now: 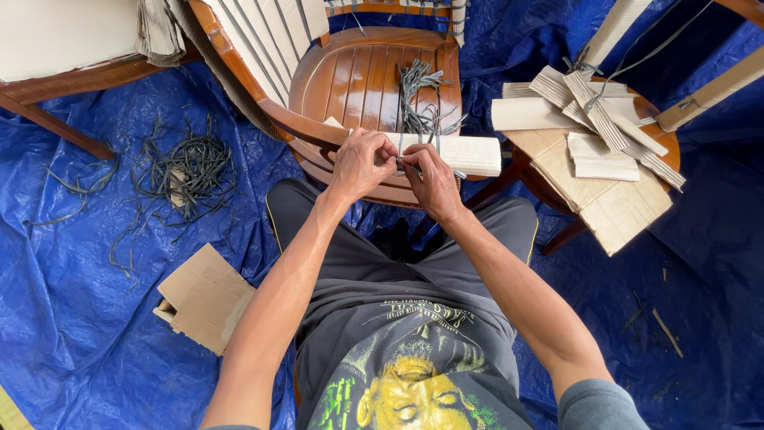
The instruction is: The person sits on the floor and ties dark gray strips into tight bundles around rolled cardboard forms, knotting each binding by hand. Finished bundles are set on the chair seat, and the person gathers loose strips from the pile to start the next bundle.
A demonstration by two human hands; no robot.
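A folded strip of pale corrugated cardboard point(465, 153) lies across the front edge of a wooden chair seat point(350, 80). My left hand point(362, 162) and my right hand point(432, 179) meet at its middle, both closed on a thin grey strap point(406, 159) that runs around the cardboard. A bunch of loose grey straps point(420, 99) lies on the seat just behind my hands.
A second wooden stool point(664, 143) at the right carries a pile of cardboard pieces point(597, 151). A flat cardboard piece point(205, 296) and scattered cut straps point(185, 171) lie on the blue tarp point(72, 302). Another chair point(56, 56) stands at the far left.
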